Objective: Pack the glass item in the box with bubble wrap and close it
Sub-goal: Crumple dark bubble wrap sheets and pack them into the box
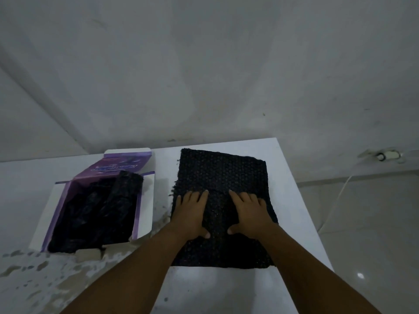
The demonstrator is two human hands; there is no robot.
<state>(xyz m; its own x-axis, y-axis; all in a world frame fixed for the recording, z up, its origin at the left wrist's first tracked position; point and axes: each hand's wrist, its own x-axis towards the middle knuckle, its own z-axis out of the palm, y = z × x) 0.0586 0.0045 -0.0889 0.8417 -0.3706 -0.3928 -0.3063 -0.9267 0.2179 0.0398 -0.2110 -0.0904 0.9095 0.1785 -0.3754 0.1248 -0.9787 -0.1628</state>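
A sheet of black bubble wrap [223, 177] lies spread on the right part of a white table [226, 288], its surface covered with rows of small round bubbles and its left edge ragged. The near portion is folded over, forming a raised hump beneath the palms. The left hand [192, 214] and the right hand [248, 213] both rest flat on this fold, fingers [235, 196] extended and slightly spread, thumbs pointing toward each other; neither hand closes around anything, both simply pressing down on the wrap. Whether the glass item sits under the fold cannot be told. To the left, well apart from the sheet, stands an open purple box [95, 207] with white flaps folded outward, holding crumpled dark wrap [97, 207] and a dark roll at its far end. The table's near left surface is worn and patchy.
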